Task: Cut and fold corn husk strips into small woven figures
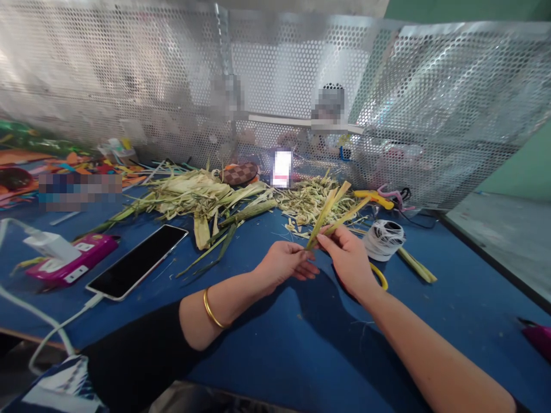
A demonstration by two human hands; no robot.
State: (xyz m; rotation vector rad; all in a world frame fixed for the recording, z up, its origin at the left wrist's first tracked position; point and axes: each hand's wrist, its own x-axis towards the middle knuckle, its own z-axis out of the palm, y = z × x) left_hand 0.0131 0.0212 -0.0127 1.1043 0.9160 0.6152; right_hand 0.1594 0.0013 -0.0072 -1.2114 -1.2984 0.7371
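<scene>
Both my hands are over the blue table [275,338], pinching the lower ends of yellow-green leaf strips [333,209] that fan up and to the right. My left hand [284,264] is closed on the strips from the left, a gold bangle on its wrist. My right hand [348,258] pinches the same strips from the right. Behind them lies a long heap of pale dried leaves [193,198] and a pile of small leaf scraps [310,201].
A spool of white thread [384,238] stands right of my right hand. A black phone [138,261] on a white cable and a pink box [71,261] lie at the left. A perforated metal screen [129,86] walls the back. Yellow-handled scissors [374,198] lie near it.
</scene>
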